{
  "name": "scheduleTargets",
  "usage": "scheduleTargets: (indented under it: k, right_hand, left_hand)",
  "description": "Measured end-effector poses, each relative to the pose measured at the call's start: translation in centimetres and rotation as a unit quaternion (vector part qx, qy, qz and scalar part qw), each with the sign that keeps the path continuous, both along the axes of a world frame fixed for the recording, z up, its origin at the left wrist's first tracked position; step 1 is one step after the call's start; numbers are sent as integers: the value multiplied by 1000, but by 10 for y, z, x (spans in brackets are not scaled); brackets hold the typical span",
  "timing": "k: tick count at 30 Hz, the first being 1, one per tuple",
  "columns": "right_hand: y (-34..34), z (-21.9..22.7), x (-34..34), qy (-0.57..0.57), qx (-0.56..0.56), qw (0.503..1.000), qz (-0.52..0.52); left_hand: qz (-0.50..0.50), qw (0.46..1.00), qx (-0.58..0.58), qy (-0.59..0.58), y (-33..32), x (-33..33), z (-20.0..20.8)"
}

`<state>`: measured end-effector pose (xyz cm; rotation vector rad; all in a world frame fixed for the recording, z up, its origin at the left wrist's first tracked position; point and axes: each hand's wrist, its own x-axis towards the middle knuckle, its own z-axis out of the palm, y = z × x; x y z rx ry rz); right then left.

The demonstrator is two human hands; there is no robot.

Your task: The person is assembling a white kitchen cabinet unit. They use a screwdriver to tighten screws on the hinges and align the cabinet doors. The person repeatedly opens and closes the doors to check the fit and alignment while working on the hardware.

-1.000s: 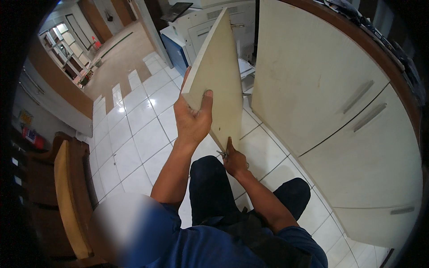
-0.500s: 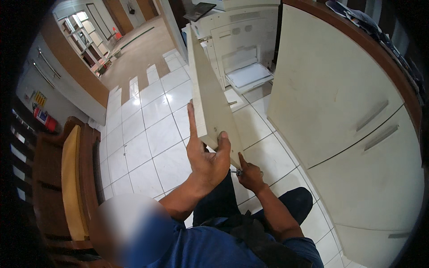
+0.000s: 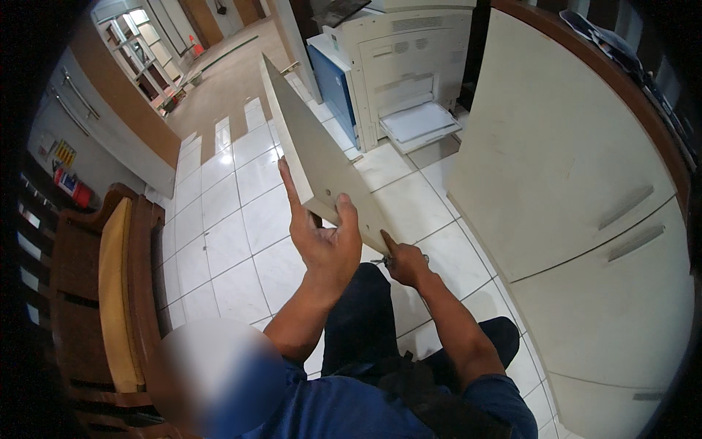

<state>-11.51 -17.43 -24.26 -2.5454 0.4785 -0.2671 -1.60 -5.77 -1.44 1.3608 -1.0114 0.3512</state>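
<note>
A long pale board stands tilted in front of me, its far end pointing away and a few small holes near its close end. My left hand grips the near left corner, thumb on the broad face and index finger stretched along the other side. At the lower right corner, my right hand presses its index finger on the board. Its other fingers are curled round a thin metal tool, whose kind I cannot make out because the hand covers most of it.
Cream cabinets with grey handles rise on the right. Beyond the board is an office copier with its side tray folded down. A wooden bench with a yellow cushion is at left. White tiles cover the floor.
The board has swung left, its far end now clear of the copier, and a blue panel there has come into view. Both hands moved slightly left and up with it, keeping their grip.
</note>
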Motion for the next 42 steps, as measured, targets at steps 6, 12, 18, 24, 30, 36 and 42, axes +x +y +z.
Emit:
scheduleTargets:
  k: [6,12,18,24,30,36,42]
  right_hand:
    - [-20,14,61,42,0,999,20]
    - [-64,-8,127,29,-39,998,-44]
    - [-63,14,142,-18,35,984,-173]
    - [-96,52,41,-26,36,978,-204]
    - [-109,104,-77,-89,75,953,-279]
    - [-108,122,-198,-145,131,921,-338]
    - [-115,100,-298,-233,181,858,-421]
  left_hand:
    - [15,999,38,22,-18,44,19]
    - [63,991,44,-107,-87,121,21]
    - [96,980,62,-161,-126,176,20]
    - [130,975,99,-153,-173,201,25]
    - [190,962,117,-156,-228,209,23]
    - [217,960,125,-128,-272,207,20]
    - [255,945,136,-150,-313,209,23]
